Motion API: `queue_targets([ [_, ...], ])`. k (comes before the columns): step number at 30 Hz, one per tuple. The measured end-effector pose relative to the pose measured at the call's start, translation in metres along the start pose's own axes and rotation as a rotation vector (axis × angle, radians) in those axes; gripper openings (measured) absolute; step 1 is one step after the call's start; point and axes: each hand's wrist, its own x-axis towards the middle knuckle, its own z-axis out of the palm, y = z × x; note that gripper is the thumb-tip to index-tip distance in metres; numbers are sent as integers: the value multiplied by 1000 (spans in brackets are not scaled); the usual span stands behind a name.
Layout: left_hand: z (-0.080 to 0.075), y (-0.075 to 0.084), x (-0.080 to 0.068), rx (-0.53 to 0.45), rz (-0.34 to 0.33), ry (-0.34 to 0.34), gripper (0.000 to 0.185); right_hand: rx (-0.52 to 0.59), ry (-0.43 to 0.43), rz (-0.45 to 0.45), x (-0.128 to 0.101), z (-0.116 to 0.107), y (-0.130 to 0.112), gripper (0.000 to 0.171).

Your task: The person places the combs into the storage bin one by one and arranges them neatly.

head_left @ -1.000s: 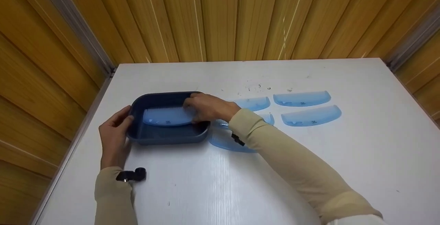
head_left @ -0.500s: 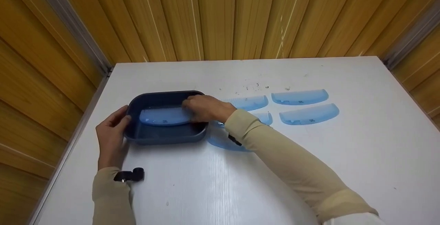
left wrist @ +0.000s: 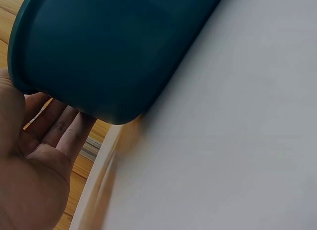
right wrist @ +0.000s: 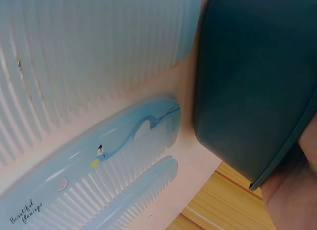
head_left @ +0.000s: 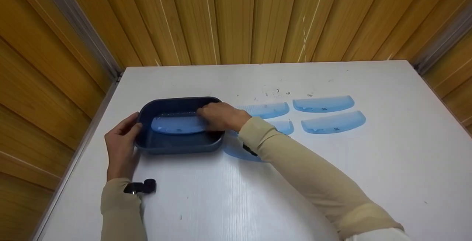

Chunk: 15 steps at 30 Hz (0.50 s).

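My left hand point(head_left: 121, 139) grips the left end of a dark blue plastic basin point(head_left: 180, 148), thumb at the rim. In the left wrist view, its fingers point(left wrist: 67, 128) lie against the outside of the basin wall. My right hand point(head_left: 223, 116) reaches over the basin's right rim and holds the right end of a translucent blue comb point(head_left: 175, 125). That comb lies low inside the basin, teeth towards the back. The right fingertips are hidden behind the hand. In the right wrist view the hand point(right wrist: 292, 190) shows only partly, past the basin wall point(right wrist: 252, 86).
Several more blue combs lie on the white table point(head_left: 206, 196) right of the basin, including a back-right comb point(head_left: 323, 103) and one in front of it point(head_left: 333, 123). My right forearm partly covers others. Water drops point(head_left: 277, 91) dot the table; wooden panelling point(head_left: 236, 20) stands behind.
Both hands keep their places at the basin. The right hand and the comb shift only slightly within it, and the view sways a little. The combs on the table stay put.
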Motion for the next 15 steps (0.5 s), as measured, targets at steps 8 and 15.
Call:
queue_targets([
  [8, -1, 2, 0, -47, -58, -9, 38, 7, -7, 10, 3, 0, 0, 38],
  [15, -1, 4, -1, -53, -77, -9, 38, 20, -11, 6, 5, 1, 1, 37],
])
